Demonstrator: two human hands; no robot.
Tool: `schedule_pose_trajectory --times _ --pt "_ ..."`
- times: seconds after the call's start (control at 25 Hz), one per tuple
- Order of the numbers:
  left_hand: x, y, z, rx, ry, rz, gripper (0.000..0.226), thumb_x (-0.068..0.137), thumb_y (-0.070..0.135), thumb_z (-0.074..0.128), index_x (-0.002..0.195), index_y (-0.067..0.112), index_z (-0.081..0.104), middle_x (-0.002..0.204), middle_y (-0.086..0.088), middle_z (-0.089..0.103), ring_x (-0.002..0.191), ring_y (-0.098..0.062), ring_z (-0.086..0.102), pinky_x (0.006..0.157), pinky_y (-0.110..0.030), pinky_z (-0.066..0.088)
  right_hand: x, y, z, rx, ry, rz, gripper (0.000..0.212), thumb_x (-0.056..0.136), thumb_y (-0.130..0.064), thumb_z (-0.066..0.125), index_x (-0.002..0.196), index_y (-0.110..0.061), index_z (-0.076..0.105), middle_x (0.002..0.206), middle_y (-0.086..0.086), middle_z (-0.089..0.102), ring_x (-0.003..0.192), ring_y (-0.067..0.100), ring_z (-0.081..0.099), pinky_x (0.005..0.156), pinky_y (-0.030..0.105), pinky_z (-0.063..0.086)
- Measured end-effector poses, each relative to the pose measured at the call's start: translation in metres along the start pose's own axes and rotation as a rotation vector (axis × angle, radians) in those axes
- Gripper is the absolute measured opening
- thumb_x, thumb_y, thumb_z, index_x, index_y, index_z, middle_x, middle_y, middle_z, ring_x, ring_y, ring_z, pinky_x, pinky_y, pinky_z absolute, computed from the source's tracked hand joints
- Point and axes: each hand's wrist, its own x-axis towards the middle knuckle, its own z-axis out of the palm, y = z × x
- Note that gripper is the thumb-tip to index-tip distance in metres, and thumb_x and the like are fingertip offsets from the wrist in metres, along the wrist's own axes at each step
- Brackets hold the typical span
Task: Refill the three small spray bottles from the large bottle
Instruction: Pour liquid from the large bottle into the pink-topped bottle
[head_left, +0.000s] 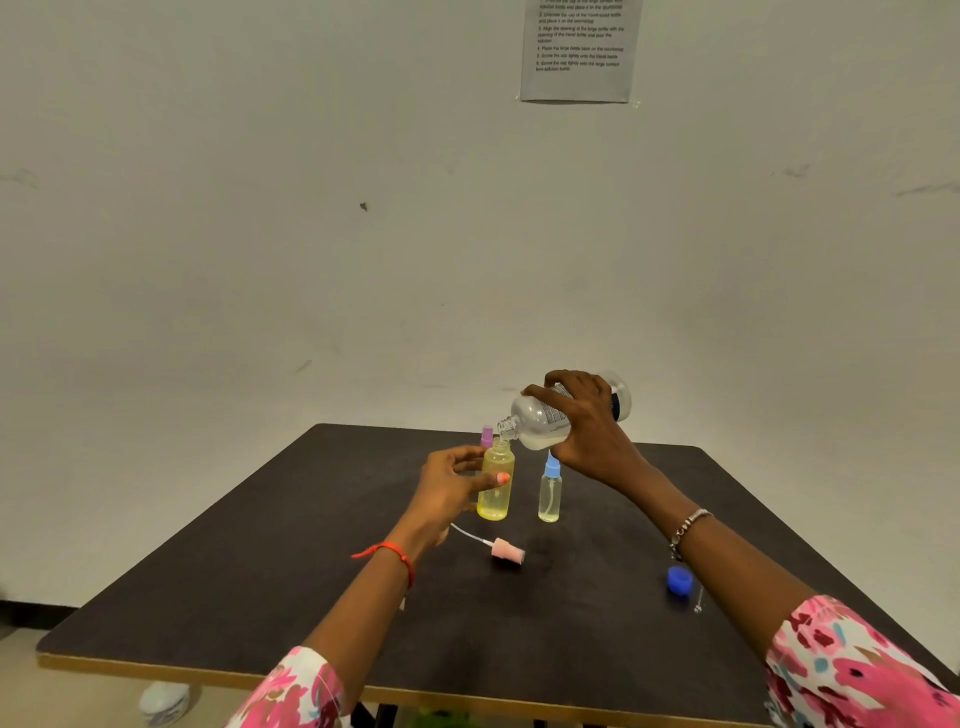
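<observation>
Plain off-white wall (311, 208) w/ scuffs & a printed sheet (579, 49) taped top right; dark table (260, 597) w/ pale edge; beige floor (67, 701) bottom left.

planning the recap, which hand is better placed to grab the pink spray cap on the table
Probably left: left hand, on the small yellow bottle, is nearest the pink spray cap; right hand grips the tilted large clear bottle.

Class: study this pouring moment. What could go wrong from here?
The large bottle tilts over the narrow neck of the yellow bottle; a slight slip may spill liquid.
Tinted walls hide its level; it might overflow.
The right hand hangs just above the blue-capped bottle and could knock it over.
</observation>
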Motion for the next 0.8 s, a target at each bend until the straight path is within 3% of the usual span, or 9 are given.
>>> schedule_pose_trajectory --times 0.24,0.64,0.8 --pt "0.002 -0.002 0.001 0.015 -0.006 0.002 0.044 0.073 0.005 0.072 0.114 0.010 0.058 0.119 -0.010 0.061 0.111 -0.025 0.058 0.086 -0.044 0.054 -0.001 0.002 0.001 -0.001 -0.001 0.001 0.056 0.064 -0.007 0.077 0.116 -0.015 0.059 0.116 0.017 0.056 0.114 0.034 0.048 0.102 0.049 0.026" --pt "0.006 -0.008 0.003 0.000 -0.006 -0.004 0.048 0.072 0.005 0.073 0.116 0.009 0.057 0.116 -0.008 0.060 0.107 -0.023 0.058 0.084 -0.043 0.054 -0.006 0.007 0.007 0.047 -0.026 0.042 0.061 0.061 -0.005 0.074 0.118 -0.015 0.057 0.115 0.015 0.053 0.113 0.031 0.046 0.100 0.046 0.025" --pt "0.009 -0.013 0.006 -0.014 -0.023 -0.002 0.047 0.072 0.005 0.073 0.116 0.009 0.057 0.113 -0.006 0.061 0.101 -0.020 0.060 0.076 -0.036 0.055 -0.011 0.016 0.011 0.134 -0.028 0.141 0.066 0.060 -0.009 0.077 0.121 -0.016 0.054 0.115 0.013 0.053 0.108 0.028 0.049 0.095 0.041 0.032"
